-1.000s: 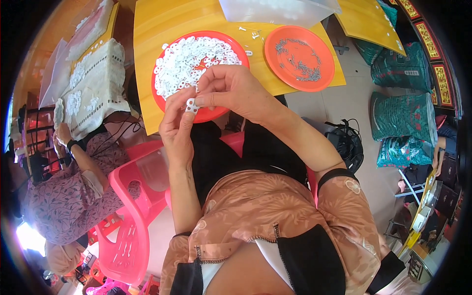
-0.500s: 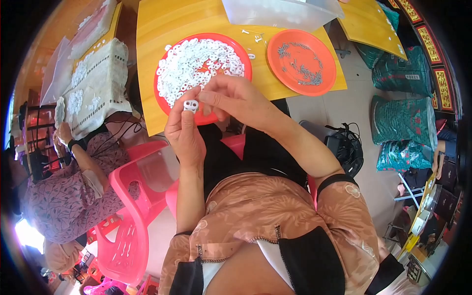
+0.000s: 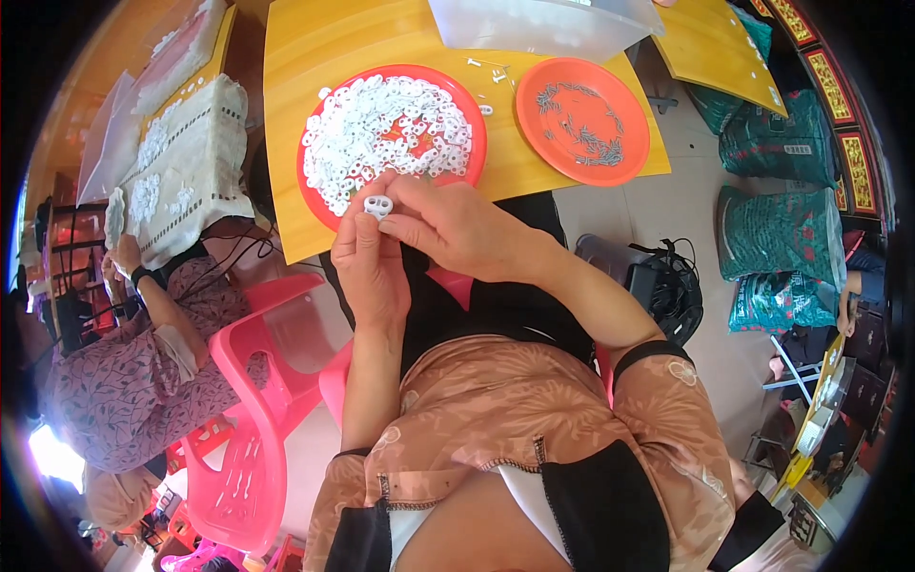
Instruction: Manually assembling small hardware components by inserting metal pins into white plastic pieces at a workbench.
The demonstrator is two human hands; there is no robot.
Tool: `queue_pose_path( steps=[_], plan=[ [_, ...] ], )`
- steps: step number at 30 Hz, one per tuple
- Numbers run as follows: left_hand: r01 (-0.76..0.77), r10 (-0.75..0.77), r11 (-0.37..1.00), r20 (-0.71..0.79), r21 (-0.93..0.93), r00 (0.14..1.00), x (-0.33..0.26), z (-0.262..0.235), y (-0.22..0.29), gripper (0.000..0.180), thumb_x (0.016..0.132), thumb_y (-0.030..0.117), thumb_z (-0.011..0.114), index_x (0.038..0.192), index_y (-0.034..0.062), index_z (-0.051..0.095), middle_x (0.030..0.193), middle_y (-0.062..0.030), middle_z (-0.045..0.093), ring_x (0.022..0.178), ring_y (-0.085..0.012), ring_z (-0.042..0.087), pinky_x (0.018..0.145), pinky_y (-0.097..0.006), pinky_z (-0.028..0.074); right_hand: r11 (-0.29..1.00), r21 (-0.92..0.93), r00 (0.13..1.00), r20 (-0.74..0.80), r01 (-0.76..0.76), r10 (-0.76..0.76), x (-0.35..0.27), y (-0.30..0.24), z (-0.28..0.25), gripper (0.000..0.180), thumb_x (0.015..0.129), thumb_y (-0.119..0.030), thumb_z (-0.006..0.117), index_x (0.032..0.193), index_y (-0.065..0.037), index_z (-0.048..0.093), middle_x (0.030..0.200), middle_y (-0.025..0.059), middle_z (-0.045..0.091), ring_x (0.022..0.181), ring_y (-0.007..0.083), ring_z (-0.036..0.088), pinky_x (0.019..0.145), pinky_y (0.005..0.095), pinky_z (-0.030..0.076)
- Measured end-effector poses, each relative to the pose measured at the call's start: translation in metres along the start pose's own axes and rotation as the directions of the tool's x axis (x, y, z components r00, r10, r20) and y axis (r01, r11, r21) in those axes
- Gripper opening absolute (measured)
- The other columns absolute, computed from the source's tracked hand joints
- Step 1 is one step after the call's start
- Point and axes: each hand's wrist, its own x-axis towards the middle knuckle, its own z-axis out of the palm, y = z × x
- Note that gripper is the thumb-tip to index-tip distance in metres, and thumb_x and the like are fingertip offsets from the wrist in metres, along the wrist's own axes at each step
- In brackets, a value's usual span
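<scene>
Over the near edge of a red tray (image 3: 482,157), both my hands meet at a small white plastic piece (image 3: 378,205) with two holes. My left hand (image 3: 370,267) pinches it between thumb and fingers. My right hand (image 3: 448,224) closes on the same piece from the right, thumb and forefinger at its side. Whether the right fingers also hold a smaller part is hidden. Many similar white plastic pieces (image 3: 353,129) heap up in the red tray. To its right, an orange plate (image 3: 543,143) carries scattered small grey metal screws or pins (image 3: 600,148).
The yellow table (image 3: 305,38) also bears a translucent plastic bin (image 3: 534,29) and a few loose small parts (image 3: 498,76). A pink chair (image 3: 243,458) stands at left, near a person (image 3: 143,353) at a cloth-covered table (image 3: 195,143). Green sacks (image 3: 777,234) are stacked at right.
My right hand has come down and left against the white piece, its thumb now touching it. My left hand has shifted slightly right, still pinching the piece.
</scene>
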Motion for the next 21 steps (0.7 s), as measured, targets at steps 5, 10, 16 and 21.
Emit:
queue_pose_path(
  steps=[5, 10, 16, 21],
  plan=[
    [-0.011, 0.008, 0.999, -0.070, -0.038, 0.998, -0.007, 0.006, -0.007, 0.037, 0.093, 0.025, 0.050, 0.117, -0.0035, 0.054, 0.118, -0.0144, 0.056, 0.106, -0.0192, 0.054, 0.092, -0.031, 0.043, 0.965, -0.260, 0.997, -0.047, 0.047, -0.061, -0.007, 0.014, 0.009, 0.015, 0.086, -0.015, 0.052, 0.090, -0.002, 0.045, 0.068, 0.0173, 0.054, 0.057, 0.0329, 0.056, 0.048, 0.0373, 0.044],
    [0.006, -0.015, 0.996, -0.098, -0.090, 0.995, -0.014, 0.015, -0.013, 0.034, 0.096, 0.021, 0.045, 0.117, -0.0036, 0.053, 0.113, -0.0091, 0.057, 0.102, -0.0145, 0.054, 0.089, -0.029, 0.043, 0.887, -0.448, 0.979, -0.104, 0.112, -0.177, -0.011, 0.028, 0.015, 0.023, 0.083, -0.020, 0.054, 0.090, -0.001, 0.044, 0.056, 0.0139, 0.054, 0.051, 0.0309, 0.058, 0.043, 0.0383, 0.044],
    [0.061, -0.086, 0.992, -0.228, -0.114, 0.970, -0.024, 0.016, -0.022, 0.031, 0.096, 0.018, 0.044, 0.116, -0.0040, 0.053, 0.109, -0.0066, 0.058, 0.099, -0.0121, 0.055, 0.087, -0.026, 0.043, 0.903, -0.426, 0.985, -0.121, 0.063, -0.125, -0.021, 0.037, 0.021, 0.024, 0.082, -0.020, 0.054, 0.091, 0.000, 0.045, 0.053, 0.0133, 0.052, 0.048, 0.0313, 0.057, 0.042, 0.0391, 0.043],
    [0.069, -0.100, 0.988, -0.234, -0.137, 0.967, -0.026, 0.013, -0.027, 0.030, 0.096, 0.019, 0.045, 0.113, -0.0036, 0.054, 0.104, -0.0051, 0.058, 0.093, -0.0099, 0.055, 0.082, -0.024, 0.044, 0.909, -0.417, 0.992, -0.101, 0.025, -0.073, -0.025, 0.044, 0.026, 0.024, 0.083, -0.020, 0.054, 0.090, 0.000, 0.045, 0.053, 0.0135, 0.051, 0.048, 0.0321, 0.056, 0.042, 0.0398, 0.043]
  ],
)
